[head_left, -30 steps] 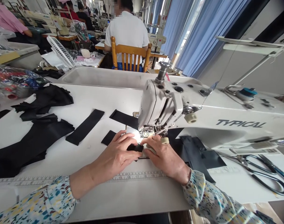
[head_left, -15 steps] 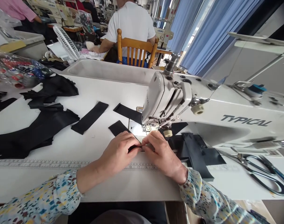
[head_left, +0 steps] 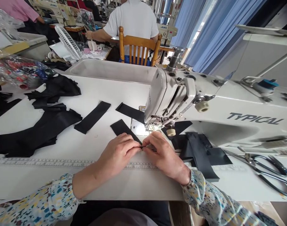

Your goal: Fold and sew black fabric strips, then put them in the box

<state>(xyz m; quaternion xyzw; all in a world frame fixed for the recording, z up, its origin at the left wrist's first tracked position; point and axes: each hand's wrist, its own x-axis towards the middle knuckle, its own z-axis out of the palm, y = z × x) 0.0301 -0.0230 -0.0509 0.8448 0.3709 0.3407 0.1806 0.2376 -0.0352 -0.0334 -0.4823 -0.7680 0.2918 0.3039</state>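
Pinching black fabric point(head_left: 141, 147), your left hand point(head_left: 120, 153) and right hand point(head_left: 163, 157) are closed. The sewing machine point(head_left: 219, 105) partly hides one strip point(head_left: 130, 112); scissors point(head_left: 251, 161) lie rightward on the surface point(head_left: 105, 191).

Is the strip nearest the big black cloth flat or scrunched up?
Flat: the black strip lies smooth on the table, edges straight. Any fold underneath wouldn't show.

And there it is, bold and dark — "TYPICAL" across the arm of the big sewing machine point(head_left: 219, 106) at right of frame! Up top, "JUKI" on a pale machine point(head_left: 63, 13) at upper left, and "JUKI" again on another machine point(head_left: 168, 32), upper centre-right. Down below, the printed scale point(head_left: 63, 164) shows 10, then 16, 17, 18 — smaller figures too fine to call.
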